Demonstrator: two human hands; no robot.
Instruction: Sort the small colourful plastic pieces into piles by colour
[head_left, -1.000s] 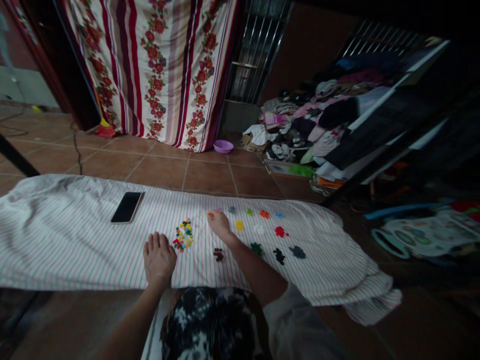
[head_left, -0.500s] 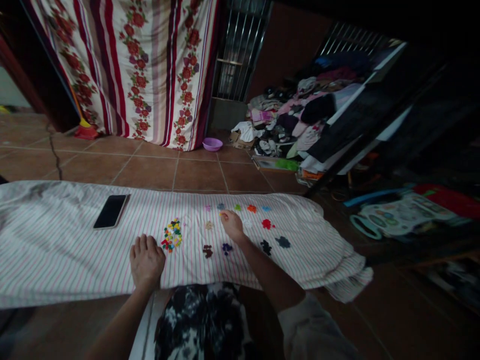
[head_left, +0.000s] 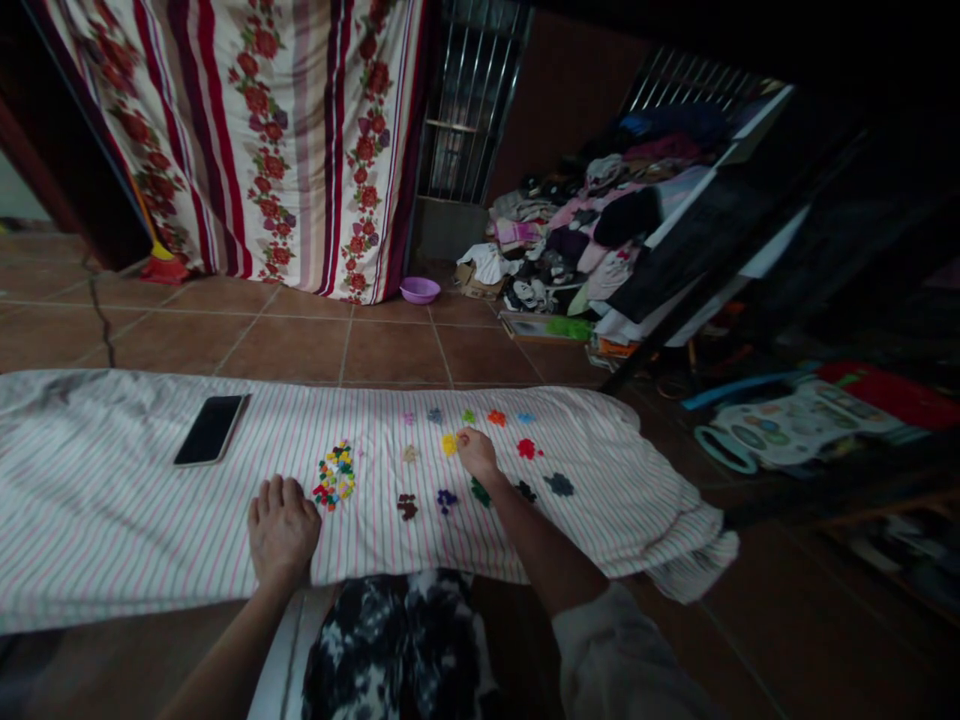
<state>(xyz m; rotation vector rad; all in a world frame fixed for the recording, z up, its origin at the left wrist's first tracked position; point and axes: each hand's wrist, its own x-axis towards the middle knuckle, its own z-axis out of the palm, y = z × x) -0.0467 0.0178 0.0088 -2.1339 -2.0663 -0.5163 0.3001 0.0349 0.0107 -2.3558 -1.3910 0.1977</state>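
Since the earlier frames, the right hand (head_left: 478, 455) has shifted right along the worktop (head_left: 135, 520), which is covered in striped cloth. It hid the yellow pieces (head_left: 450, 443) half a second ago and now sits just to their right, over the spot where a white group showed. Its fingers are bent and drawn together at the edge of the yellow group; whether they hold a piece, I cannot tell. The left hand (head_left: 283, 530) has stayed palm down near the worktop's near edge, fingers extended, just beside the mixed pile (head_left: 334, 478) of many-coloured pieces.

Small groups sorted by colour lie in rows on the right half of the worktop. Nearest its far edge, from left to right, are pink (head_left: 409, 417), grey-blue (head_left: 435, 416), light green (head_left: 469, 416), orange (head_left: 496, 417) and light blue (head_left: 526, 417). In the middle row, tan pieces (head_left: 409, 453) lie left of the yellow and red pieces (head_left: 527, 449) lie right of the hand. Toward the near edge are brown (head_left: 406, 506), dark purple (head_left: 446, 500), dark green (head_left: 480, 491), black (head_left: 527, 492) and dark grey (head_left: 559, 484), with the right forearm partly covering the green and black. A phone (head_left: 211, 430) lies toward the far left corner, well apart from the pieces. Beyond the far edge, a purple basin (head_left: 420, 290) stands on the tiled floor (head_left: 397, 350).
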